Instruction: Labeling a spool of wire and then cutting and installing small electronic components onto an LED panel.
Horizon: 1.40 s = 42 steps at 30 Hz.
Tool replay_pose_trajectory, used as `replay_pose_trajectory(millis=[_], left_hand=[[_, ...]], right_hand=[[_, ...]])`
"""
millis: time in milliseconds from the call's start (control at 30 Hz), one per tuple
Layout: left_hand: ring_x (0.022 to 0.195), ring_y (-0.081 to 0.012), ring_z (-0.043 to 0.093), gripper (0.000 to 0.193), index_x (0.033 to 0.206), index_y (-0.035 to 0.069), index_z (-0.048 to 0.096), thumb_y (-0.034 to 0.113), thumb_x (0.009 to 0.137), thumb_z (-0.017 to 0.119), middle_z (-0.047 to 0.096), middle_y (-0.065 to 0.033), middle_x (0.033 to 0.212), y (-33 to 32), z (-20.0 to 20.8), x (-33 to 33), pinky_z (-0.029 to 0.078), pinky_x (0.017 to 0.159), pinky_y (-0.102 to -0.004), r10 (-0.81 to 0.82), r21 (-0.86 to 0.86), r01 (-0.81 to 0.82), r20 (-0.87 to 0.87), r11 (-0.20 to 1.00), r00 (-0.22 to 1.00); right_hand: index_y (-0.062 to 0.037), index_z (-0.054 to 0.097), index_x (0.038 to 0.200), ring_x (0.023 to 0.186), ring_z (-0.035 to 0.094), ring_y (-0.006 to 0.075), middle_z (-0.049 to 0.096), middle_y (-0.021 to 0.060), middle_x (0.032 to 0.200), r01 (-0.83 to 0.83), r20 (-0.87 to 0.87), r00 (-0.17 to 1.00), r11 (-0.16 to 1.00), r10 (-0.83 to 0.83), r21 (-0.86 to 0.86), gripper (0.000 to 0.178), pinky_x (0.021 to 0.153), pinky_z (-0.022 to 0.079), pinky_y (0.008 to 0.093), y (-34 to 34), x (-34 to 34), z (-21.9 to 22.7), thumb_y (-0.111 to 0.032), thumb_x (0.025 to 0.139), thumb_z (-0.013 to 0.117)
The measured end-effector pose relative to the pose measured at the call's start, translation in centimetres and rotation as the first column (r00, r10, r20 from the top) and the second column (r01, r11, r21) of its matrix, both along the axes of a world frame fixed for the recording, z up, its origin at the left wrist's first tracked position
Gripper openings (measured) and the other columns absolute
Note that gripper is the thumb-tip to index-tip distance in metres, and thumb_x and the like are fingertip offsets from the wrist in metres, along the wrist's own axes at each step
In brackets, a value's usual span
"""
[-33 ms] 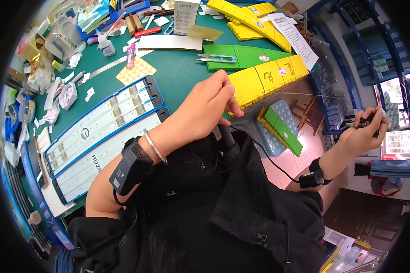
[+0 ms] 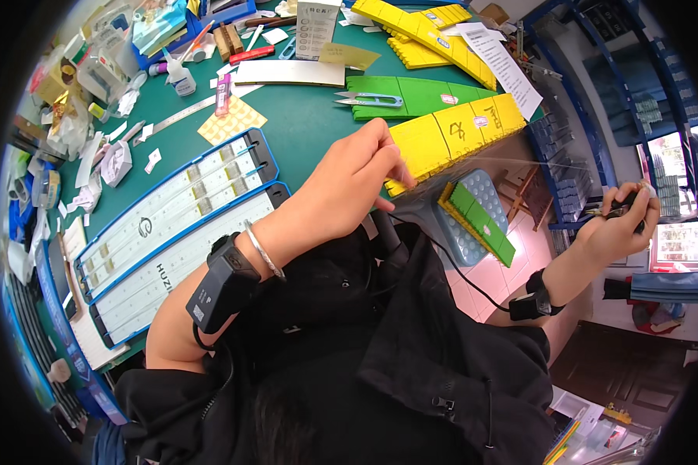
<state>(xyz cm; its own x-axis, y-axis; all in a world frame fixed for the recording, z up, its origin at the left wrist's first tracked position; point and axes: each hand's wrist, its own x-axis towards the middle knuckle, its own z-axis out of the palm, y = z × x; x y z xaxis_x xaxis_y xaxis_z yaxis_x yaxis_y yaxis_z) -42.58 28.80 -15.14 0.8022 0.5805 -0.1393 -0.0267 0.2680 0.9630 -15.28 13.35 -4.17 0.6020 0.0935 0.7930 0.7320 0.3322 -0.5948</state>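
A long yellow foam board [image 2: 450, 139] with notched edges and handwriting lies at the right edge of the green table [image 2: 302, 128]. My left hand [image 2: 364, 167] is at its near left end, fingers bent over the corner and thumb below. Well off to the right, my right hand [image 2: 628, 221] is raised and closed round a small dark object [image 2: 620, 209], mostly hidden by the fingers. A thin clear line [image 2: 535, 161] runs from the board's side toward that hand. Behind the yellow board lies a green foam board [image 2: 419, 93] with thread snips [image 2: 372, 100] on it.
Two blue-edged rig boxes [image 2: 190, 198] lie left of my arm. A blue stool [image 2: 465, 248] below the table holds a green and yellow foam board [image 2: 477, 221]. More yellow boards [image 2: 434, 39] and a paper sheet [image 2: 508, 74] lie at the back. Clutter fills the far left.
The fingers of my left hand have drawn back slightly and curled more at the board's corner. My right hand has hardly moved.
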Motion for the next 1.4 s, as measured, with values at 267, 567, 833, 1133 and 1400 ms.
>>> replay_pose_trajectory(millis=[267,567,833,1133,1400], left_hand=[[0.085,-0.0141,0.068,0.015,0.103,0.004,0.050,0.019,0.104,0.052,0.066,-0.0070,0.091,-0.4,1.5,-0.8,0.058,0.067,-0.0263,-0.149,0.109,0.116,0.369,0.987,0.917],[0.082,-0.0114,0.070,0.019,0.106,-0.001,0.066,0.008,0.091,0.074,0.070,-0.0057,0.087,0.0,1.6,-1.8,0.056,0.063,-0.0217,-0.188,0.263,0.152,0.115,0.953,0.975],[0.083,-0.0145,0.073,0.013,0.101,0.000,0.065,0.010,0.095,0.069,0.072,-0.0060,0.088,0.3,1.3,-2.2,0.055,0.062,-0.0221,-0.101,0.130,0.088,0.099,0.988,0.990],[0.102,-0.0155,0.067,0.018,0.107,0.004,0.050,0.022,0.106,0.050,0.067,-0.0065,0.103,0.6,-0.7,-2.2,0.057,0.077,-0.0308,0.037,0.058,-0.051,0.223,0.997,0.974],[0.102,-0.0183,0.067,0.020,0.100,0.008,0.044,0.026,0.108,0.043,0.070,-0.0084,0.094,0.9,-1.1,-1.5,0.053,0.086,-0.0335,-0.045,0.009,0.046,0.456,0.999,0.889]], right_hand=[[0.0020,0.061,0.097,0.062,0.048,0.0096,0.060,0.0088,0.085,-0.109,-0.025,0.994,0.991,0.107,-0.079,0.012,0.045,0.030,0.0210,0.1,0.0,-1.0,-0.010,0.100,0.060],[0.0027,0.061,0.099,0.063,0.048,0.0093,0.059,0.0089,0.083,-0.080,-0.046,0.996,0.994,0.077,-0.074,0.014,0.045,0.030,0.0208,0.2,0.1,-1.1,-0.011,0.100,0.060],[0.0029,0.062,0.096,0.067,0.049,0.0106,0.061,0.0096,0.088,-0.085,-0.068,0.994,0.993,0.080,-0.077,0.013,0.046,0.031,0.0226,-0.1,0.9,-1.4,-0.009,0.101,0.059],[0.0033,0.061,0.098,0.062,0.047,0.0095,0.058,0.0086,0.079,-0.016,-0.075,0.997,0.998,0.012,-0.059,0.014,0.044,0.028,0.0209,-0.1,1.0,-1.4,-0.011,0.100,0.059],[0.0016,0.062,0.098,0.062,0.046,0.0077,0.058,0.0072,0.078,-0.096,-0.103,0.991,0.981,0.079,-0.169,0.013,0.045,0.028,0.0201,0.2,0.0,-1.5,-0.011,0.101,0.059]])
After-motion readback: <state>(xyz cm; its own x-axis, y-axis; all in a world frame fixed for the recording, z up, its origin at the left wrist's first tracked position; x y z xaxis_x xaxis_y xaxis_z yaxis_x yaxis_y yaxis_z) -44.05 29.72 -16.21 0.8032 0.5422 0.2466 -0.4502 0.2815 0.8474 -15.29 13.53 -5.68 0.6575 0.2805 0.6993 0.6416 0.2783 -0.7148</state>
